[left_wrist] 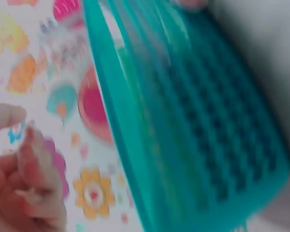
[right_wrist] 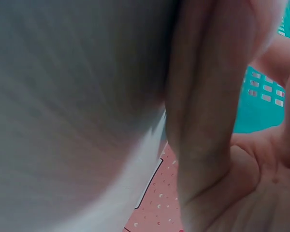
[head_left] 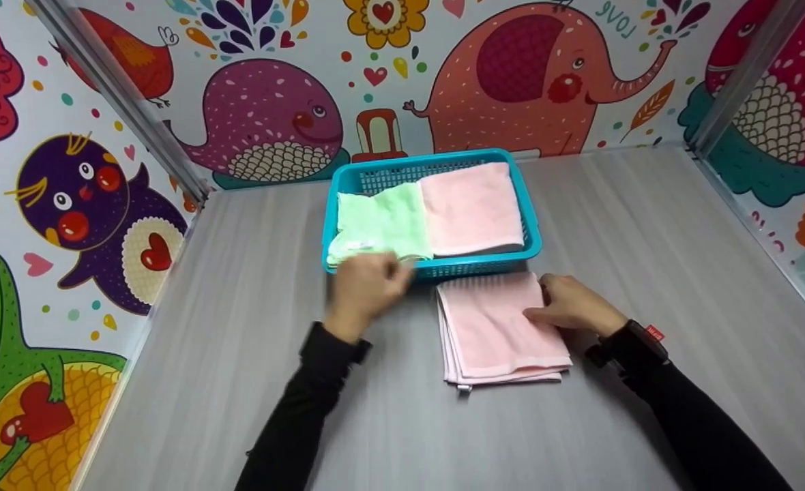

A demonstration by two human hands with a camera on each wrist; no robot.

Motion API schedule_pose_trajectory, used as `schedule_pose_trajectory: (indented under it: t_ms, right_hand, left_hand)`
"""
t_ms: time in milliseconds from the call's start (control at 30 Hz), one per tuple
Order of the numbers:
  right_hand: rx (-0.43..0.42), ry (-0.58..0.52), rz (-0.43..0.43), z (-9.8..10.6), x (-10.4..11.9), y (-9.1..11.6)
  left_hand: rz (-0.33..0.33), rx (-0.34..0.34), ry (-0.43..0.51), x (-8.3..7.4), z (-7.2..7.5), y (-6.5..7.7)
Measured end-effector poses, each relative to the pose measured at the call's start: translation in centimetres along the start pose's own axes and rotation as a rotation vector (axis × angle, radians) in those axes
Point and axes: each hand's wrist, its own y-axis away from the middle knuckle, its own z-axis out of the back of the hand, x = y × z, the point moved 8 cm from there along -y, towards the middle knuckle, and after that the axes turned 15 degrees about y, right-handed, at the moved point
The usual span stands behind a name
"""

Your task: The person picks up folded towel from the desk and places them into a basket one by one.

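A folded pink towel [head_left: 498, 334] lies on the table in front of the teal basket [head_left: 533, 235]. At its right edge is my right hand [head_left: 576, 307], thumb over the top and fingers at the side, pinching the towel. The basket holds a folded green towel [head_left: 385, 218] on its left and another folded pink towel [head_left: 474, 208] on its right. My left hand [head_left: 368, 286], blurred, is by the basket's front left rim. In the left wrist view its fingers [left_wrist: 36, 183] are loosely curled with nothing visible in them, beside the basket's slotted wall.
The grey table [head_left: 239, 341] carries the basket near its back edge. Printed walls with a cartoon elephant [head_left: 511, 82] and whale [head_left: 266, 116] enclose the back and sides, with metal corner posts [head_left: 123, 95] between them.
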Motion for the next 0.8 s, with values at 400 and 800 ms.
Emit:
schedule_pose_trajectory:
  t_ms: [400, 800]
  right_hand:
    - [0.003, -0.049, 0.019, -0.1, 0.1, 0.1]
    - [0.010, -0.060, 0.038, -0.4, 0.4, 0.2]
  left_hand:
    - [0.366, 0.548, 0.045, 0.7, -11.6, 4.6]
    - [0.334, 0.567, 0.179, -0.2, -13.0, 5.0]
